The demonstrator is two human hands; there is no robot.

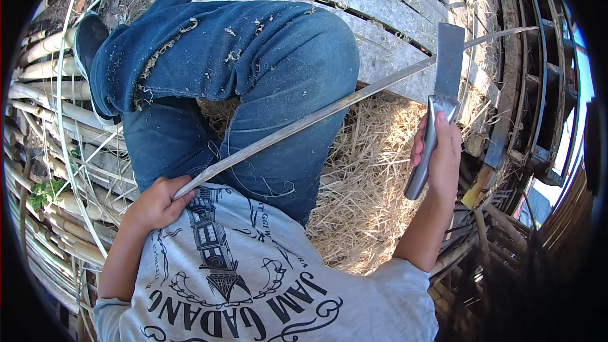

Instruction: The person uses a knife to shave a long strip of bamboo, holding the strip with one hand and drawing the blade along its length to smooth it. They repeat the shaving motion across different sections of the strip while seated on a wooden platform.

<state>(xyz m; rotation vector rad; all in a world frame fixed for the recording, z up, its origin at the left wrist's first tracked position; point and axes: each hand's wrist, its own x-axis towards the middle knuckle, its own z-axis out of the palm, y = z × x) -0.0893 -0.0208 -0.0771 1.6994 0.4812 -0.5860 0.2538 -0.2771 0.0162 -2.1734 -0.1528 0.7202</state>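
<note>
A long, thin strip of bamboo [297, 122] slants across my lap, from my waist up to the far right. Its near end is gripped in the closed fingers of my left hand [155, 204], close to my shirt. My right hand [441, 150] is wrapped round the metal handle of a cleaver-like knife [449, 60] with a broad, square-ended blade. The blade points away from me. It crosses over the strip near the strip's far part; whether the two touch I cannot tell.
Pale shavings [361, 183] lie heaped right of my legs. Beyond my knees are weathered wooden planks [386, 50]. Bamboo poles [54, 82] lie along the left, with thin loose strips over them. A wooden rack-like frame [532, 69] stands at the far right.
</note>
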